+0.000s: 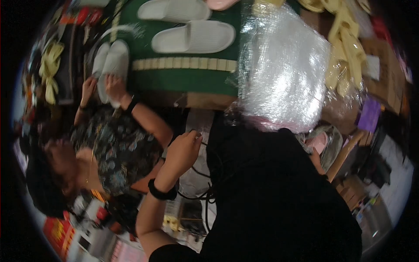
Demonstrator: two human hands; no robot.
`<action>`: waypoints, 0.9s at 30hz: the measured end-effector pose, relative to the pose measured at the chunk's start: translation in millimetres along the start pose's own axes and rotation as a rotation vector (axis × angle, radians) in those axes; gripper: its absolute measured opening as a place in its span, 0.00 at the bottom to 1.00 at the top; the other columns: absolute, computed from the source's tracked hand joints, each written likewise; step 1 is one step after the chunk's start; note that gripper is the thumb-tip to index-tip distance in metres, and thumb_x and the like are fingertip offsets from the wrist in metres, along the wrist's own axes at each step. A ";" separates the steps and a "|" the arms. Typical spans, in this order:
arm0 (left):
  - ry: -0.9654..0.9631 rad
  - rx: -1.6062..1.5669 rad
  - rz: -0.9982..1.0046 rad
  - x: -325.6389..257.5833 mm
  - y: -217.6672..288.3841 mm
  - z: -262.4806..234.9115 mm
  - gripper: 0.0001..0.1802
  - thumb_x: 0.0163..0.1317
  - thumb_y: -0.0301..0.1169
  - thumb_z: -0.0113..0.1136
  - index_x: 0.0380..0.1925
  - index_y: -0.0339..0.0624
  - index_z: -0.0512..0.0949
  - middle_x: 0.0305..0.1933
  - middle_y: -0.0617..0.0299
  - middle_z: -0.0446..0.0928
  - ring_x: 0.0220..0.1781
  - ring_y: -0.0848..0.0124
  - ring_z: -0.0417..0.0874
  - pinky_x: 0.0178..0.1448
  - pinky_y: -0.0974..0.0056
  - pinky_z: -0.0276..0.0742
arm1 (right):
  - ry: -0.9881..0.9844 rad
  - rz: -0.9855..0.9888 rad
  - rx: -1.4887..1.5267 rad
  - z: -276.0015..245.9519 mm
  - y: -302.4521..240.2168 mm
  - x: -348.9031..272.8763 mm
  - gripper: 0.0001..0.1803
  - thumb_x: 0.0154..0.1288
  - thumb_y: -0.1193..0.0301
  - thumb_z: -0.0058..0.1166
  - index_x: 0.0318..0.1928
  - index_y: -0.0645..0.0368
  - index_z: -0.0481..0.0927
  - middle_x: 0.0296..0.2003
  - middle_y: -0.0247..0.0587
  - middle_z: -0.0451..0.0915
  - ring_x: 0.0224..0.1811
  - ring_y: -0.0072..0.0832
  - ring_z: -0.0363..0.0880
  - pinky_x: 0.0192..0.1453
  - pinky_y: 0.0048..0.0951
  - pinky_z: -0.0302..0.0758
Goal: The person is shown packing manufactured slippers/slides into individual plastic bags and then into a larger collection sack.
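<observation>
- The clear plastic bag point(283, 70), big and shiny, fills the picture at about one o'clock; it sits against the person's dark clothing, its lower edge touching the cloth.
- The green table point(183, 74) lies at twelve o'clock, with a pair of white slippers point(187, 26) flat on it, well apart from the bag.
- A co-worker's hands point(109, 85) at ten o'clock press on another pair of white slippers point(111, 63) at the table's edge.
- The left hand point(185, 150), near the centre, is curled narrow, fingertips pinched on something thin; a black cord point(198, 172) hangs just below it, but whether the cord is what it holds cannot be told.
- The right hand is hidden behind the dark clothing, so its state cannot be told.
- Risk, as a judgement: the slick bag could slide off the lap, since no hand visibly steadies it, and the loose cord could snag the wrist.
</observation>
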State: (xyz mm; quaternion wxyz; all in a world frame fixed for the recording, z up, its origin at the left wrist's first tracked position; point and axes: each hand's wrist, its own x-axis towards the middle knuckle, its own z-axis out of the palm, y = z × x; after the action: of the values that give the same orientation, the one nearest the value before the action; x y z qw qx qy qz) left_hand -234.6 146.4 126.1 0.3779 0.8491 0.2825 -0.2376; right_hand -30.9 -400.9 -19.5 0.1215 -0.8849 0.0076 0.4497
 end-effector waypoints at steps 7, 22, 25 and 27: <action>-0.383 -0.920 -0.762 -45.7 -52.4 80.2 0.21 0.66 0.44 0.47 0.47 0.38 0.76 0.38 0.56 0.79 0.37 0.61 0.77 0.44 0.56 0.76 | -0.153 -0.177 -0.196 -42.9 -12.1 77.5 0.29 0.53 0.81 0.46 0.59 0.58 0.70 0.59 0.51 0.70 0.63 0.45 0.66 0.65 0.36 0.63; -0.738 -1.662 -0.940 -126.7 4.0 142.8 0.06 0.64 0.23 0.46 0.34 0.33 0.74 0.33 0.56 0.75 0.33 0.61 0.79 0.40 0.54 0.80 | -0.229 -0.236 -0.297 -62.0 -33.8 125.0 0.25 0.58 0.73 0.49 0.59 0.60 0.71 0.57 0.49 0.73 0.60 0.41 0.69 0.65 0.37 0.63; -0.785 -1.558 -1.051 -124.9 -4.6 146.0 0.10 0.64 0.23 0.44 0.38 0.33 0.75 0.35 0.58 0.77 0.36 0.64 0.80 0.41 0.60 0.79 | -0.151 -0.193 -0.249 -70.3 -31.2 110.3 0.25 0.59 0.71 0.49 0.59 0.61 0.72 0.56 0.49 0.74 0.60 0.41 0.70 0.65 0.37 0.63; -0.933 -1.311 -0.935 -112.9 -25.1 130.9 0.11 0.65 0.27 0.46 0.42 0.36 0.76 0.36 0.57 0.79 0.37 0.67 0.81 0.40 0.64 0.78 | -0.075 -0.138 -0.186 -68.9 -17.9 90.9 0.24 0.60 0.70 0.50 0.58 0.61 0.72 0.56 0.49 0.74 0.59 0.40 0.70 0.65 0.37 0.63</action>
State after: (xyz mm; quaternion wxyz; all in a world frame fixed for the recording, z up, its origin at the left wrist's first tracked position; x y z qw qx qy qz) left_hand -358.2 24.8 104.3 0.7233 0.0846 0.4932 -0.4758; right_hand 80.2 -390.2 -49.2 0.0698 -0.8733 -0.0998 0.4717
